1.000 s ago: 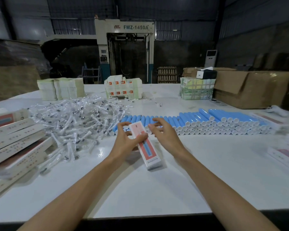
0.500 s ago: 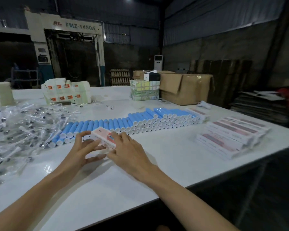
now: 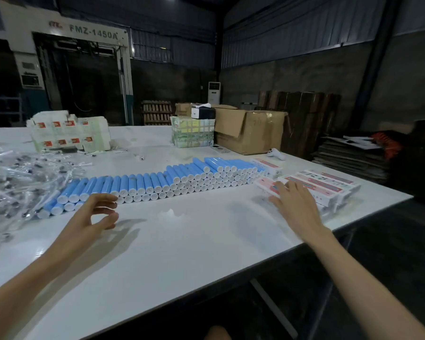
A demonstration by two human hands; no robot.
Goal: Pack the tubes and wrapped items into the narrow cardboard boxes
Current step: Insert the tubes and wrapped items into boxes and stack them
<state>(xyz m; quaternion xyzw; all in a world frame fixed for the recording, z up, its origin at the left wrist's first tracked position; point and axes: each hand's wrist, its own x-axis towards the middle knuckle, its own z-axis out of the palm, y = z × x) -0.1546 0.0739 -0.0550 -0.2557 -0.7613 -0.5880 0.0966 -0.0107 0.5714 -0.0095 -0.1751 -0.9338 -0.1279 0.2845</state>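
A long row of blue tubes (image 3: 157, 182) with white caps lies across the white table (image 3: 182, 241). Clear wrapped items (image 3: 22, 177) are heaped at the left. My right hand (image 3: 295, 202) lies flat, fingers straight, on a pink narrow box (image 3: 265, 184) at the left edge of a stack of similar boxes (image 3: 329, 186) on the table's right side. My left hand (image 3: 96, 214) hovers just in front of the left end of the tube row, fingers loosely curled and holding nothing.
A large brown carton (image 3: 255, 133) and a green bundle of packs (image 3: 192, 133) stand at the back. Folded white box blanks (image 3: 69, 133) sit at the back left. A small white device (image 3: 276, 153) lies by the carton. The table's right edge runs just past the box stack.
My right hand has carried the pink box rightward from in front of me onto the stack. My left hand has let go of it and stays near the tubes.
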